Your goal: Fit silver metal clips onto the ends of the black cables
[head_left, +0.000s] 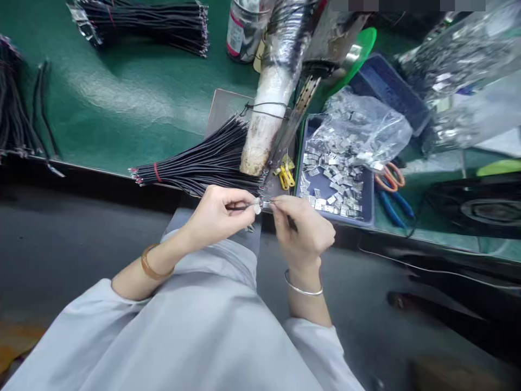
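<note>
From the head view, my two hands meet just off the worktop's (pixel 122 108) near edge. My left hand (pixel 215 217) pinches one thin black wire (pixel 240 207) between thumb and forefinger, its tip poking out to the right. My right hand (pixel 303 231) nips one small metal clip (pixel 266 205) against that tip, between both sets of fingertips. One tied wire bundle (pixel 195 165) lies at the near edge beyond my left hand; one blue tray (pixel 366 217) of uncountable loose clips sits beyond my right
</note>
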{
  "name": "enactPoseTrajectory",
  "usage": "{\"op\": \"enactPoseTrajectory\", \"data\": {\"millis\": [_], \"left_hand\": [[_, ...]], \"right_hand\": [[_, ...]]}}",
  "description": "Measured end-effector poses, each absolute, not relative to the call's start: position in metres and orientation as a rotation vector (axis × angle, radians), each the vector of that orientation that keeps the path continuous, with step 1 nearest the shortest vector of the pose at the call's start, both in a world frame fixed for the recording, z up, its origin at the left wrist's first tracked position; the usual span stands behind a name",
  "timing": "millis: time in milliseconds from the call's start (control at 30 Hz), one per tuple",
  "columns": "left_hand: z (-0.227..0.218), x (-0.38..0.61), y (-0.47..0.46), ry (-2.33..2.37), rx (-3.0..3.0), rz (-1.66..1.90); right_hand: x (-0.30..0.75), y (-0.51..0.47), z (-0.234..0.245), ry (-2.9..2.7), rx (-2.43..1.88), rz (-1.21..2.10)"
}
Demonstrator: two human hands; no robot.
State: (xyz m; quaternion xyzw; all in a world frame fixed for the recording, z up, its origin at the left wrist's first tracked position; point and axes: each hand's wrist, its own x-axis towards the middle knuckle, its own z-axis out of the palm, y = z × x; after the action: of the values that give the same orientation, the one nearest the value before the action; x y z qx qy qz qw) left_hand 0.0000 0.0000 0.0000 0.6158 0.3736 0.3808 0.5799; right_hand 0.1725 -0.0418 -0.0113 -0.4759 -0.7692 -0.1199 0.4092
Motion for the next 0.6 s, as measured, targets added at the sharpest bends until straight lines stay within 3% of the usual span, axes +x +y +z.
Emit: {"op": "enactPoseTrajectory", "data": {"millis": [200, 400, 600], "left_hand": [[-0.003, 0.003, 0.000, 0.942, 1.437, 0.953], [-0.004, 0.002, 0.005, 0.900, 1.422, 1.003], [-0.006, 0.010, 0.005, 0.944, 1.461, 1.115]], "right_hand": [[0.170, -0.057, -0.017, -1.317, -1.227, -0.134], [0.164, -0.054, -0.014, -1.680, -1.254, -0.216], [0.157, -0.044, -0.015, -1.701, -1.324, -0.202]]}}
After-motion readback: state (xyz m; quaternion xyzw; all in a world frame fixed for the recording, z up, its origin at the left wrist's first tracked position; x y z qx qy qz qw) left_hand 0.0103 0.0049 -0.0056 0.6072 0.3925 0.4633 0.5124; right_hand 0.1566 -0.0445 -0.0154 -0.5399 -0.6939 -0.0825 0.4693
